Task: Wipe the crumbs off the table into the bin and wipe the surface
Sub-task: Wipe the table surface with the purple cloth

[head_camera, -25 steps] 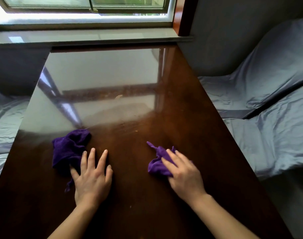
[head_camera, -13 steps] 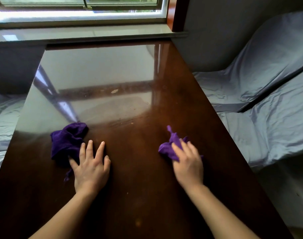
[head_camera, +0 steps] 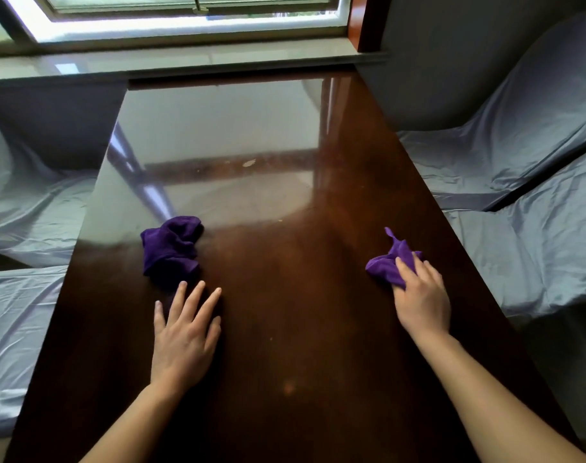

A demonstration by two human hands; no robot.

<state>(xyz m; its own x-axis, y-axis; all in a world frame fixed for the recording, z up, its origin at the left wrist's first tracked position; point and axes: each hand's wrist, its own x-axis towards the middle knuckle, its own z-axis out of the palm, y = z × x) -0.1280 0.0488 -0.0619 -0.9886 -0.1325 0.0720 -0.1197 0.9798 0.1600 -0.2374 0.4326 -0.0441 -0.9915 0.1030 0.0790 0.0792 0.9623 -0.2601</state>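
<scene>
Left hand: the left hand (head_camera: pixel 184 339) lies flat on the counter (head_camera: pixel 295 329), palm down, fingers spread and holding nothing.
Right hand: the right hand (head_camera: pixel 422 295) presses down on a small purple cloth (head_camera: pixel 390 262), fingers curled over its near part so that it is gripped against the wood.
Cloth under the right hand: bunched, near the right edge of the counter, with one pointed corner sticking up toward the far end.
Second cloth: a crumpled purple cloth (head_camera: pixel 171 250) sits just beyond the left fingertips, toward the left edge; whether the fingertips touch it I cannot tell.
Crumbs: a pale crumb (head_camera: pixel 249 163) lies in the far half of the counter, well apart from both hands; fine specks show around it in the glare.
Counter: dark, glossy wood, its far half reflecting the window (head_camera: pixel 191 15).
Surroundings: grey sheets (head_camera: pixel 518 182) drape the seating along the right edge and the left edge.
Bin: out of view.
</scene>
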